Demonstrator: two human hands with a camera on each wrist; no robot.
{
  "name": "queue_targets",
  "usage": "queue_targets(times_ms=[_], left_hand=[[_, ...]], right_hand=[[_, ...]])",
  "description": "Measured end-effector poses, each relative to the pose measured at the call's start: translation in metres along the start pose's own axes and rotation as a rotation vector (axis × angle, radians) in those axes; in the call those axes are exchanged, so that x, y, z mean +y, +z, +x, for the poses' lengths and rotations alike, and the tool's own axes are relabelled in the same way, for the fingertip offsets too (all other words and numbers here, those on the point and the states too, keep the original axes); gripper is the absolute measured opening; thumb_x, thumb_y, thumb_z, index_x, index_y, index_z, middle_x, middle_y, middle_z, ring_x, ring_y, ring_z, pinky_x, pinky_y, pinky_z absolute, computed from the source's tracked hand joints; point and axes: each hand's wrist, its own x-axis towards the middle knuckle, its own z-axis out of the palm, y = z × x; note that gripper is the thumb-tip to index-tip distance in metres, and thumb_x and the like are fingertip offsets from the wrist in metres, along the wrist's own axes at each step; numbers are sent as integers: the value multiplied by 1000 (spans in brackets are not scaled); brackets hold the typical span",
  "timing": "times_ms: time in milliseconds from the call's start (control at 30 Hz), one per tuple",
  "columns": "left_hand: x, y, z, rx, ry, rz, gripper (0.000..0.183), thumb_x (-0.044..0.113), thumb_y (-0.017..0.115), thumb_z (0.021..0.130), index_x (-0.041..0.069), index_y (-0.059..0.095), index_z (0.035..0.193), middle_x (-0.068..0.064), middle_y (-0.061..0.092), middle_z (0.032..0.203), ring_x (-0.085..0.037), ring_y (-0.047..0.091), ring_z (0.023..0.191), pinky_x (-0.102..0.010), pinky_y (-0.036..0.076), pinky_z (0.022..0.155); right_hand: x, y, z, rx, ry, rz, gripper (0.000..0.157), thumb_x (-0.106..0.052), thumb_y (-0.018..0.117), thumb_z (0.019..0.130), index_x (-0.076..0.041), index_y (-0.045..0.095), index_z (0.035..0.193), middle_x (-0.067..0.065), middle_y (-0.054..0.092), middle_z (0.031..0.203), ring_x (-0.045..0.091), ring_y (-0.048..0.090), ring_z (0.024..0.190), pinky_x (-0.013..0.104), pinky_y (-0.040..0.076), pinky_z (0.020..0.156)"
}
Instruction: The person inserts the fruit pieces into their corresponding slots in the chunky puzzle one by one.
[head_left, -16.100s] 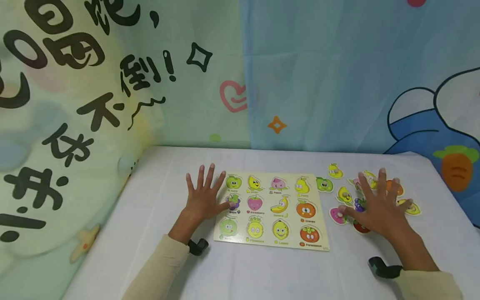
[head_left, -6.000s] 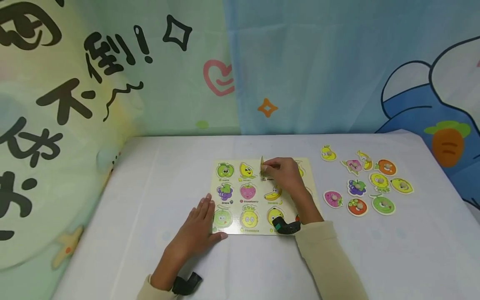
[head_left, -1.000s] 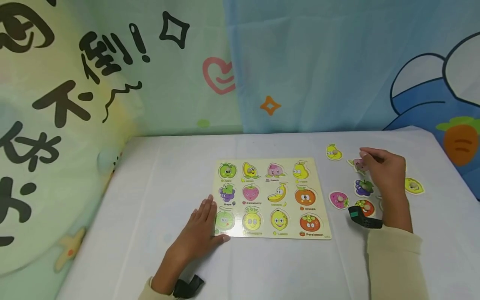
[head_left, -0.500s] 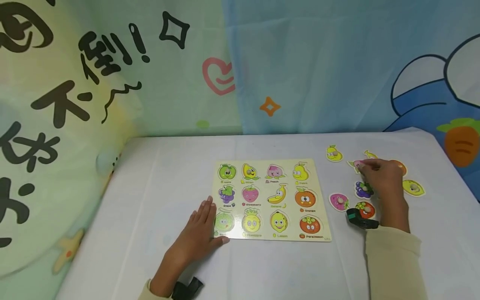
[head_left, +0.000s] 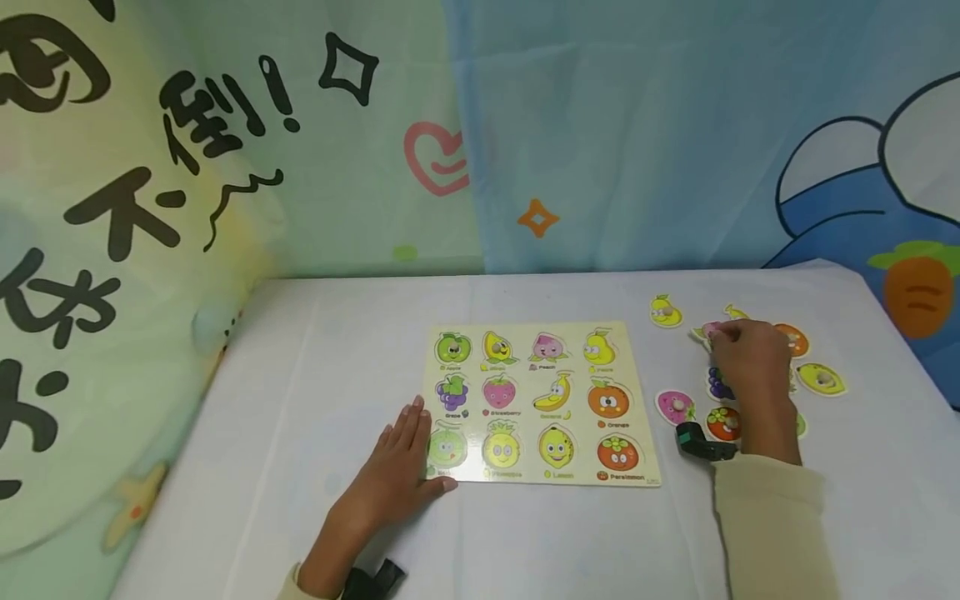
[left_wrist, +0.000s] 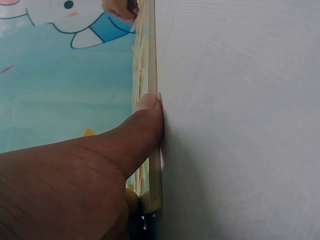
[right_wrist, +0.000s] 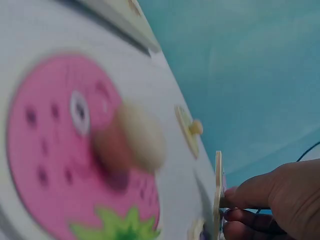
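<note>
My right hand [head_left: 753,362] pinches the knob of the pink peach puzzle piece [head_left: 702,333], mostly covered by my fingers. In the right wrist view this piece [right_wrist: 218,192] stands edge-on, tilted up off the cloth. My left hand [head_left: 393,467] lies with straight fingers along the left side of the fruit puzzle board [head_left: 525,479]; its thumb [left_wrist: 145,120] touches the board's front edge. Near my right hand lie the grape piece [head_left: 718,385], partly hidden, the persimmon piece [head_left: 723,424] and the strawberry piece [head_left: 676,407], whose wooden knob [right_wrist: 142,137] looms close in the right wrist view.
Around the right hand are the pear piece [head_left: 665,311], orange piece [head_left: 793,340], lemon piece [head_left: 821,379], and partly covered banana [head_left: 735,312] and melon [head_left: 802,426] pieces. A white cloth [head_left: 337,333] covers the table; a printed curtain [head_left: 637,167] hangs behind.
Since the first frame, the green apple and yellow mango pieces have gone from the loose group to the board's top row. In the last second my right hand lowered onto the peach piece and gripped it.
</note>
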Motion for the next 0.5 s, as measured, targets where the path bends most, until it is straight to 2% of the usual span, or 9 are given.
queue_targets(times_ms=[200, 333, 500], left_hand=[[-2, 2, 0, 3, -5, 18, 97, 51, 66, 88, -2, 17, 153, -14, 4, 162, -30, 5, 147, -49, 14, 115], [-2, 3, 1, 3, -2, 17, 97, 51, 66, 88, -2, 18, 153, -14, 4, 162, -30, 4, 147, -49, 13, 115], [-1, 3, 0, 2, -10, 2, 97, 50, 67, 88, -2, 18, 153, -14, 4, 162, -29, 4, 147, -49, 13, 115]], right_hand=[[-12, 5, -5, 32, -64, 23, 43, -21, 51, 100, 8, 54, 133, 29, 56, 123, 43, 45, 114, 57, 40, 94], [-16, 8, -6, 57, -76, 59, 45, -27, 52, 101, 5, 55, 133, 25, 57, 119, 39, 48, 109, 51, 42, 91], [-22, 10, -8, 113, -152, 95, 46, -32, 52, 101, 3, 60, 130, 22, 61, 117, 35, 53, 107, 46, 44, 91]])
